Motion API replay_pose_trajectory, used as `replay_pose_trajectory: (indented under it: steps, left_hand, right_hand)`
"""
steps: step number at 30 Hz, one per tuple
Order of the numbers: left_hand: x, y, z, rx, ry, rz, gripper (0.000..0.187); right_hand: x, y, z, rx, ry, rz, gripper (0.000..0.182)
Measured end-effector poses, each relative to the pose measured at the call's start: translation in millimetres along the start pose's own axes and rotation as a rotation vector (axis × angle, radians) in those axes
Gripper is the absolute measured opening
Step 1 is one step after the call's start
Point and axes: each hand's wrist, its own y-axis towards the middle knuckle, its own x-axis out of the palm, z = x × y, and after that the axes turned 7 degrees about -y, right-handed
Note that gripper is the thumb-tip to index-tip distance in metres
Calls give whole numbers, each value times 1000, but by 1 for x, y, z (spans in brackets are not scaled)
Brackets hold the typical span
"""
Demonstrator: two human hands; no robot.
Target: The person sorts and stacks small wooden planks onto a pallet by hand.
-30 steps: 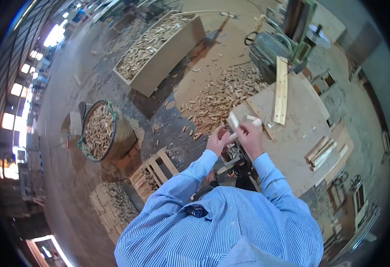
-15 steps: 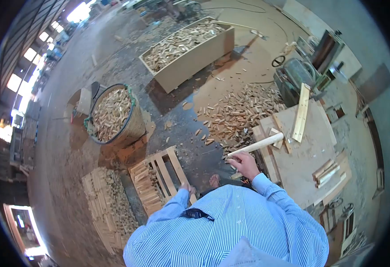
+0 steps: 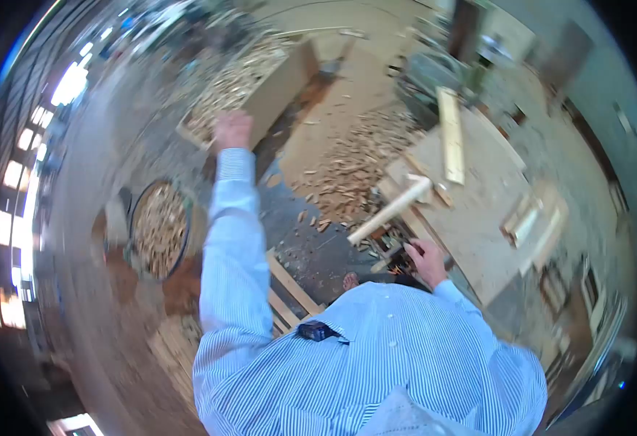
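Observation:
My left hand [image 3: 233,132] is stretched far forward, in front of the near end of the long wooden box [image 3: 282,87] in the view. Motion smears its fingers, so I cannot make out their pose or anything in them. My right hand [image 3: 427,263] is beside the near edge of the work table [image 3: 489,211], fingers loosely bent and apart, with nothing visible in them. A pale wooden bar [image 3: 391,211] lies across the table edge with one end sticking out, just beyond that hand and apart from it.
Small wood offcuts [image 3: 347,171] lie heaped on the floor beyond the table. A round basket [image 3: 162,229] full of wood pieces stands at left. A slatted pallet [image 3: 293,291] is on the floor nearby. A long board [image 3: 451,134] and short sticks [image 3: 526,221] rest on the table.
My left hand has swung up and forward from beside the pallet. My right hand has come away from the wooden bar's end. The view has turned, and everything is blurrier.

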Motion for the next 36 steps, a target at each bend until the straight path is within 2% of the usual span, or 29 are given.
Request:
replay_pose_trajectory:
  steps: [1, 2, 3, 4, 5, 6, 7, 9, 11, 12, 13, 15, 16, 17, 19, 20, 21, 22, 24, 25, 27, 28, 30, 32, 35, 36]
  left_hand:
    - [-48, 42, -13, 138, 156, -281, 33]
    - [4, 17, -15, -11, 166, -16, 36]
    - [66, -12, -15, -156, 127, 253, 48]
    - [77, -33, -34, -249, 246, 257, 51]
    - [67, -55, -63, -349, 230, 263, 41]
    - [19, -74, -108, -423, 340, 104, 23]
    - [-29, -92, -151, -475, 450, -67, 14]
    - [-41, -180, -201, -752, 275, -36, 14]
    - [-42, -245, -234, -983, 138, -144, 21]
    - [0, -283, -237, -880, 484, 56, 29]
    - [24, -299, -241, -890, 488, 61, 29]
    - [60, -318, -246, -647, 1258, -348, 41]
    - [81, -334, -249, -396, 1307, -349, 50]
    - [99, -340, -244, -403, 1309, -356, 50]
    - [109, -345, -246, -659, 1416, -397, 51]
    - [105, -348, -248, -481, 1537, -508, 52]
    - [110, -349, -249, -481, 1539, -508, 52]
    - [113, -349, -247, -478, 1576, -504, 51]
    - [112, -351, -246, -474, 1613, -499, 50]
    - [108, -350, -248, -505, 1604, -473, 50]
    - [102, -351, -250, -542, 1593, -450, 50]
    - [99, -353, -250, -477, 1586, -471, 49]
    - [91, -353, -257, -408, 1583, -481, 49]
    - [84, -350, -255, -501, 1661, -467, 50]
    - [103, -350, -250, -386, 1774, -534, 49]
    - [111, -347, -248, -446, 1778, -547, 50]
  right_hand:
    - [-4, 0, 6, -29, -11, 54, 26]
    - [-20, 2, 6, 24, -51, 37, 27]
    - [-29, 1, 13, 70, -74, 82, 28]
    - [-41, 2, 27, 115, -100, 124, 28]
    - [-52, 2, 47, 181, -95, 164, 27]
    - [-61, 3, 68, 265, -123, 261, 27]
    - [-71, 4, 88, 336, -152, 347, 27]
    - [-110, 8, 107, 370, -254, 499, 26]
    - [-139, 13, 127, 416, -389, 670, 25]
    - [-149, 17, 135, 425, -395, 667, 25]
    - [-161, 22, 145, 449, -477, 679, 25]
    - [-174, 34, 164, 477, -557, 686, 25]
    - [-179, 41, 173, 486, -669, 636, 25]
    - [-182, 45, 180, 495, -781, 584, 27]
    - [-195, 51, 184, 556, -807, 566, 30]
    - [-200, 53, 187, 596, -806, 679, 29]
    - [-203, 55, 193, 636, -802, 792, 29]
    - [-204, 54, 199, 640, -799, 787, 29]
    - [-209, 52, 209, 828, -573, 612, 27]
    - [-209, 54, 214, 827, -573, 615, 27]
    - [-209, 54, 219, 808, -535, 647, 22]
    - [-207, 54, 220, 813, -536, 645, 22]
    - [-198, 60, 218, 619, -483, 744, 18]
    - [-192, 72, 195, 562, -407, 692, 19]
    - [-159, 113, 177, 467, -310, 595, 19]
    - [-147, 125, 173, 417, -305, 523, 19]
